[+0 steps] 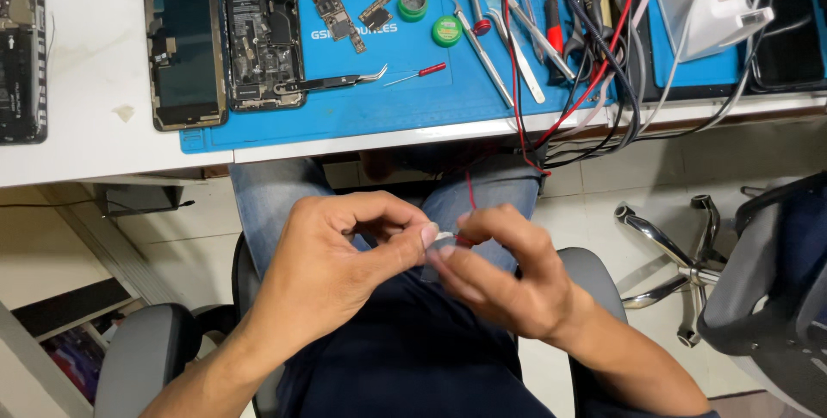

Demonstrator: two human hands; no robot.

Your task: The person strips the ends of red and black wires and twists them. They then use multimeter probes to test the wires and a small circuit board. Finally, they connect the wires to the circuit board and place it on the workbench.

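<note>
A small metal clip (444, 235) on the red wire's (470, 196) end is pinched between the left hand (332, 263) and right hand (508, 276), over the lap, at 6 o'clock from the blue mat (379, 99). The wire could probably be tugged, dragging tools off.

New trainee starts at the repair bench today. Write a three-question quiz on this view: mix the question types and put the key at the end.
1. True or false: the left hand and right hand are working above the blue mat.
2. Multiple choice: the red wire hanging from the desk runs down to
A. the opened phone
B. the fingertips of the two hands
C. the floor
3. Fill in: the bent tweezers lie on the mat just to the ____ of the small red-handled screwdriver, as seen in the picture.

Key:
1. False: they are over the lap, below the desk edge.
2. B
3. left
</note>
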